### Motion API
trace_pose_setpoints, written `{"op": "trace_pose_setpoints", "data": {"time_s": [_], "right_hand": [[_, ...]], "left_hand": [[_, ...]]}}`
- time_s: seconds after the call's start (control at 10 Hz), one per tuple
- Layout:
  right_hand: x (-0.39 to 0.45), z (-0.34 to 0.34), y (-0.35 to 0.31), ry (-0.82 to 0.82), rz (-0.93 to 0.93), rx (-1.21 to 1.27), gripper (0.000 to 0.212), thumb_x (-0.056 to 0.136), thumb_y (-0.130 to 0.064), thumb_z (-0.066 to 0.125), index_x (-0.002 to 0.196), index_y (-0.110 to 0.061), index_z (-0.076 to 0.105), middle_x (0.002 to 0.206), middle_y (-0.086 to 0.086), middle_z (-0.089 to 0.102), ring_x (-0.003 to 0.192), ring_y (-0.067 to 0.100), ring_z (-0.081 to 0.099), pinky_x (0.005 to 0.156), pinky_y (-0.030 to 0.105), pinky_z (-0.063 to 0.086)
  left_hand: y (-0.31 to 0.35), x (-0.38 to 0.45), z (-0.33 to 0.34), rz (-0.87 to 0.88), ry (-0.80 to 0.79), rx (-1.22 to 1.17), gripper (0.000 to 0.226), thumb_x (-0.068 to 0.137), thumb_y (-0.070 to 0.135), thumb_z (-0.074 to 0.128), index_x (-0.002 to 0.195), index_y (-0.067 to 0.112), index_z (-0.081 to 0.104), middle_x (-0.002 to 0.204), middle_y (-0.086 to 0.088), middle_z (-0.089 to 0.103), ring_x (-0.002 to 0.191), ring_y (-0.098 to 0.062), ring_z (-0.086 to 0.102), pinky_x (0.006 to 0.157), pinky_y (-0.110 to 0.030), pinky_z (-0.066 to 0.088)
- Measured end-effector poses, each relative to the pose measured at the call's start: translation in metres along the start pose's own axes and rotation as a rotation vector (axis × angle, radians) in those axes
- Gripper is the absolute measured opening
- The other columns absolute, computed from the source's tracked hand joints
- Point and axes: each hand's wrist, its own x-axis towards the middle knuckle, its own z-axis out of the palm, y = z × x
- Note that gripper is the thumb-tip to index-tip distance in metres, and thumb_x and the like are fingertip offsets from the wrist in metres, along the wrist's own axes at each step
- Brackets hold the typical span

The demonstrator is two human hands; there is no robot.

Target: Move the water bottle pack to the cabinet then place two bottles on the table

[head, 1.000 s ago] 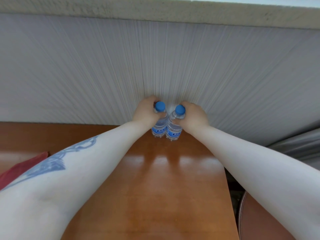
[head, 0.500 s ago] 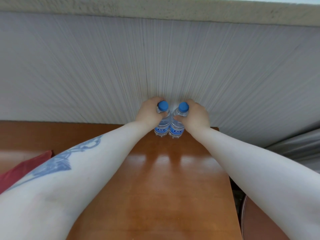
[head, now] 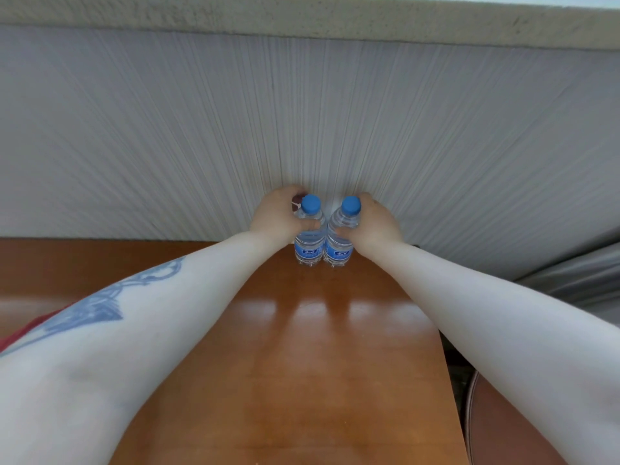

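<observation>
Domestic or office room, type uncertain: glossy wooden table [head: 302, 380] beneath the hands, ribbed white wall panelling [head: 167, 129] directly beyond them.

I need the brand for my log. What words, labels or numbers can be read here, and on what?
Left water bottle, blue label: white print, too blurred to read.
Right water bottle, blue label: white print, too blurred to read.
Blue caps, wooden table, wall: no text visible.

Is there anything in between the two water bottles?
No. In the head view the left bottle and the right bottle stand side by side, seemingly touching at the labels, near the table's far edge.
</observation>
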Motion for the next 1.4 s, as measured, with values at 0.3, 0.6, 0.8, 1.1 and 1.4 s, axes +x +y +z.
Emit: {"op": "trace_pose_setpoints", "data": {"time_s": [0.3, 0.6, 0.8, 1.1, 1.4], "right_hand": [[-0.003, -0.001, 0.000, 0.020, -0.021, -0.019, 0.057, 0.081, -0.033, 0.074, 0.128, -0.011, 0.048, 0.113, 0.012, 0.065, 0.098, 0.030, 0.062, 0.066, 0.030, 0.040], [0.001, -0.004, 0.000, -0.041, -0.021, 0.013, 0.055, 0.080, -0.024, 0.076, 0.126, -0.011, 0.049, 0.114, 0.010, 0.065, 0.098, 0.028, 0.062, 0.068, 0.030, 0.042], [0.002, -0.002, 0.000, -0.020, -0.016, 0.009, 0.050, 0.081, -0.024, 0.073, 0.123, -0.013, 0.049, 0.108, 0.008, 0.066, 0.088, 0.024, 0.059, 0.065, 0.029, 0.041], [0.001, 0.001, -0.003, -0.021, 0.002, -0.072, 0.061, 0.081, -0.018, 0.071, 0.133, -0.014, 0.040, 0.105, 0.009, 0.066, 0.081, 0.024, 0.059, 0.061, 0.030, 0.043], [-0.012, 0.002, 0.004, -0.037, 0.094, -0.005, 0.081, 0.079, -0.021, 0.073, 0.144, -0.010, 0.025, 0.114, 0.011, 0.062, 0.093, 0.029, 0.063, 0.065, 0.035, 0.051]], "left_hand": [[-0.001, 0.000, 0.008, -0.014, 0.035, 0.025, 0.054, 0.070, 0.029, 0.085, 0.118, 0.012, 0.066, 0.114, -0.006, 0.070, 0.103, -0.023, 0.063, 0.078, -0.027, 0.041], [0.001, -0.002, 0.013, -0.026, 0.049, -0.028, 0.054, 0.078, 0.020, 0.080, 0.127, 0.011, 0.060, 0.124, -0.008, 0.065, 0.113, -0.026, 0.059, 0.086, -0.029, 0.040], [-0.001, -0.002, 0.012, -0.016, 0.034, -0.022, 0.055, 0.077, 0.019, 0.080, 0.127, 0.011, 0.060, 0.124, -0.008, 0.065, 0.114, -0.025, 0.059, 0.088, -0.027, 0.041], [-0.002, -0.001, 0.010, 0.015, -0.011, 0.061, 0.063, 0.068, 0.012, 0.084, 0.124, 0.012, 0.055, 0.117, -0.009, 0.062, 0.104, -0.026, 0.058, 0.078, -0.030, 0.041], [-0.007, -0.010, 0.014, -0.057, 0.016, -0.010, 0.073, 0.070, 0.017, 0.082, 0.135, 0.013, 0.047, 0.132, -0.009, 0.057, 0.118, -0.027, 0.056, 0.084, -0.029, 0.042]]}}
